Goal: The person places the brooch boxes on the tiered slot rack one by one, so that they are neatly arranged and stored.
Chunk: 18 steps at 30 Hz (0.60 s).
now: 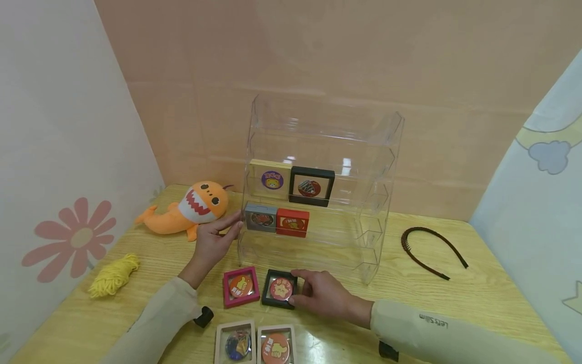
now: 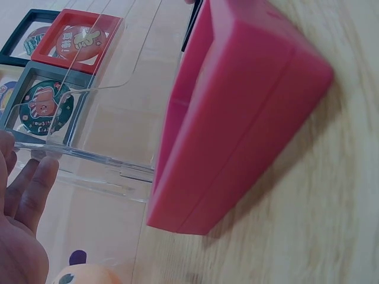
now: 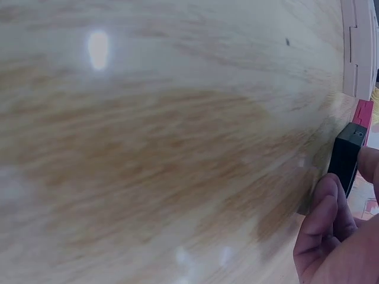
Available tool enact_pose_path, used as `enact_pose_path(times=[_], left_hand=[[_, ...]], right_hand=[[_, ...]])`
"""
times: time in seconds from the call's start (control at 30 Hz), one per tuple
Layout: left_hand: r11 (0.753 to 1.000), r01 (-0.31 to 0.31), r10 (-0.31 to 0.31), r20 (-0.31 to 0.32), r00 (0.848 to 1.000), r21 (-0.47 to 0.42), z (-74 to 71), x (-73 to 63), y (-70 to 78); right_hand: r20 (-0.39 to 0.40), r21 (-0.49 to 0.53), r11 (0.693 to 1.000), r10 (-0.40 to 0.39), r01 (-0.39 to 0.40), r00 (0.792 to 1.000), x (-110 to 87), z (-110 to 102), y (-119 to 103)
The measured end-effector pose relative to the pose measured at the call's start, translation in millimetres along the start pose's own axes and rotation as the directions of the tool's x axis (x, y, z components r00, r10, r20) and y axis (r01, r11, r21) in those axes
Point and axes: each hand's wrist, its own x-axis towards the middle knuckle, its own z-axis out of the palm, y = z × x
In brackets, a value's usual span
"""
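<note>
A clear tiered display rack [image 1: 318, 247] stands on the table. My left hand [image 1: 213, 245] holds its left side, thumb and fingertips at the panel edge beside a grey frame [image 1: 260, 218]. In the left wrist view the fingers [image 2: 34, 198] lie against the clear side panel. Lower down, my right hand [image 1: 325, 293] pinches a black badge frame [image 1: 269, 298] between thumb and forefinger at its right side. That frame carries a red round badge [image 1: 281, 288] with a star figure. Close to its left lies a pink frame [image 1: 241, 287] with a thumbs-up badge.
The rack also bears a red frame [image 1: 292, 223], a cream frame [image 1: 270, 180] and a black frame [image 1: 311, 186]. Two beige frames [image 1: 235, 344] lie at the front. An orange shark toy [image 1: 200, 207], yellow yarn [image 1: 113, 275] and a dark headband [image 1: 432, 232] flank the rack.
</note>
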Motion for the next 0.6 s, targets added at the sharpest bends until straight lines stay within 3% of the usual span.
enact_pose_path(times=[0.6], left_hand=[[1.000,0.001,-0.001,-0.006,1.000,-0.024,0.1,-0.4,-2.4]], right_hand=[[0.027,0.015,0.998,0.059,-0.059,0.998,-2.8,-0.7,1.3]])
